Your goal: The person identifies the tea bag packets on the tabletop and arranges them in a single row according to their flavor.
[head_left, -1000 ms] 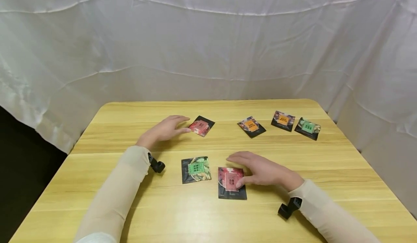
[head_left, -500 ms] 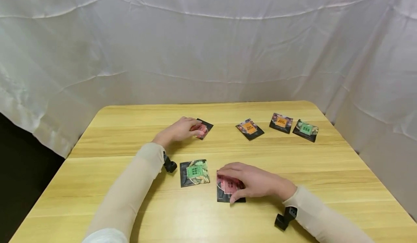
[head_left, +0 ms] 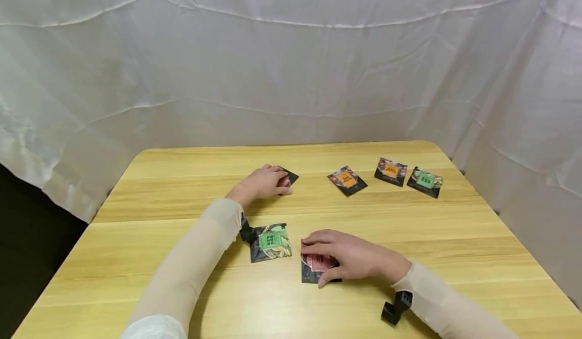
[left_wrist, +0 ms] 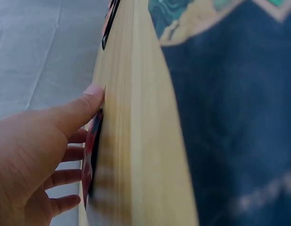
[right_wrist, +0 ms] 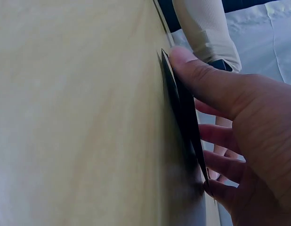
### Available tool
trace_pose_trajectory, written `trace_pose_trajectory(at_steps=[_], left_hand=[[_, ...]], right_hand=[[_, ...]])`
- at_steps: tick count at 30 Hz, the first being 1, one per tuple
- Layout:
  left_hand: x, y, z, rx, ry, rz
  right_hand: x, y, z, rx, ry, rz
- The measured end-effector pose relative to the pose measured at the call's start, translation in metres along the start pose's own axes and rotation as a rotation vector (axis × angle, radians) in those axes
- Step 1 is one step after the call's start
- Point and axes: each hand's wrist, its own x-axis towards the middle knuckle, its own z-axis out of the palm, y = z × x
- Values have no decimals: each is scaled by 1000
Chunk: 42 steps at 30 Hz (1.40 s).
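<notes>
Hands each sit on a red packet in the head view: the left hand [head_left: 261, 183], just left of centre, covers a red packet [head_left: 285, 179] at the far side of the tabletop [head_left: 182, 177], fingers curled over it, while the right hand [head_left: 352, 255], lower centre, closes on a second red packet [head_left: 316, 265] at the near edge. A green packet [head_left: 270, 240] lies just left of that one, untouched; two orange packets [head_left: 347, 179] [head_left: 390, 171] and another green one [head_left: 425, 180] lie well apart in the upper right. The step in hand looks like the pick-up of both red packets; the next move calls for getting fingertips under thin, flat edges and lifting without sliding them. Left wrist view: thumb [left_wrist: 84, 106] presses near the tabletop and the fingers [left_wrist: 65, 178] curl round the red packet's edge [left_wrist: 91, 155], a pinch the head view hides under the hand's back; the green packet fills the right of the frame, blurred. Right wrist view: the thumb [right_wrist: 202, 77] lies on the dark packet [right_wrist: 185, 117], whose edge looks raised off the wood, fingers [right_wrist: 216, 165] behind it, so this grip is closed on the packet, a lift the head view does not show.
</notes>
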Motion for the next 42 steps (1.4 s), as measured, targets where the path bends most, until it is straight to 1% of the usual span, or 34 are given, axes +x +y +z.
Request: trace_pose_trajectory(at_steps=[3, 6, 9, 12, 15, 17, 19, 22, 25, 27, 29, 31, 32, 35, 37, 39, 42], left_hand=[[-2, 1, -1, -6, -8, 37], [-4, 0, -4, -6, -10, 99], [-8, 0, -8, 14, -1, 159], [-14, -2, -10, 10, -13, 172], [-20, -5, -11, -5, -45, 165], [-25, -9, -11, -20, -67, 165], [-29, -13, -10, -33, -74, 176], [-34, -20, -7, -86, -49, 203], [-38, -25, -4, -136, 10, 223], [-40, -27, -2, -154, 52, 216], [-42, -28, -1, -150, 86, 192], [-44, -27, 1, -136, 105, 149], [-45, -27, 1, -114, 113, 128], [-46, -24, 2, -51, 113, 56], [-46, -23, 2, -7, 97, 28], [-46, -23, 2, 25, 72, 16], [-49, -25, 2, 13, 46, 37]], right_hand=[[1, 0, 0, -8, -3, -9], [1, 0, -1, -11, -4, -10], [1, 0, -1, -9, -6, -3], [1, 0, -1, -13, -8, 2], [1, 1, -2, -15, -14, 9], [1, 1, -2, -14, -19, 13], [1, 1, -2, -12, -23, 16], [0, 1, -2, -15, -24, 13], [0, 2, -1, -19, -24, 12], [0, 2, -1, -19, -23, 14], [0, 2, -1, -15, -23, 15], [0, 2, -1, -11, -24, 15], [0, 2, -1, -9, -24, 13], [0, 1, -1, -10, -24, 10], [0, 1, -1, -11, -23, 9], [0, 1, -1, -9, -22, 10], [0, 1, 0, -6, -25, 12]])
